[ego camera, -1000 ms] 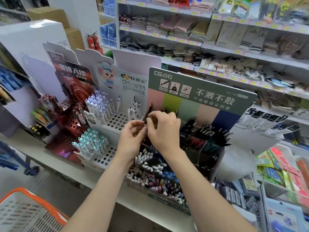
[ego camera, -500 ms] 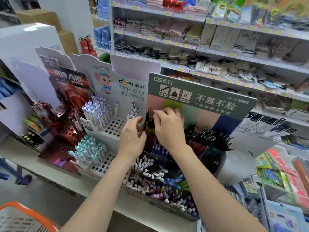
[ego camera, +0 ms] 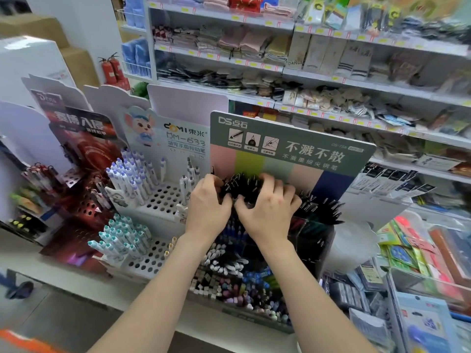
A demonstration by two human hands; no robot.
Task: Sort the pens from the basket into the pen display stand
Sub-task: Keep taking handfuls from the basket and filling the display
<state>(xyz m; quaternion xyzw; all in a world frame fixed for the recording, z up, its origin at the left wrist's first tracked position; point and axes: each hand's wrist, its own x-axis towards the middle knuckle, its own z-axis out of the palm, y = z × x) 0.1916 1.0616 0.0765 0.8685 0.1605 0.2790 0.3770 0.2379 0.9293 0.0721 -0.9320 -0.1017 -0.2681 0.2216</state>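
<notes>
**As both hands close on the black pens, the drop lies straight below**

While I stand watching, the left hand (ego camera: 209, 203) and right hand (ego camera: 267, 208) are pressed in toward each other, thumbs nearly meeting, with a bunch of black pens (ego camera: 242, 186) caught between them. Both hands have their fingers curled round the bunch. The left wraps its left side, and the right arches over its top and right side.

The pens stand nearly upright and fan a little, leaning away from the wrists toward the backboard of the stand (ego camera: 293, 151) just beyond the fingertips. One lone pen (ego camera: 212, 170) pokes up above the left knuckles, apart from the bunch, and the left hand is plainly the nearer to it.

The palms hide the pens' lower ends, so I cannot tell whether they are seated in a compartment. My guess is that the next move runs down along the pens' own length into the stand beneath, with both hands equally close.

A second bunch (ego camera: 318, 208) bristles just right of the right hand. The basket (ego camera: 17, 340), a blurred orange rim, sits far back by the left elbow.
</notes>
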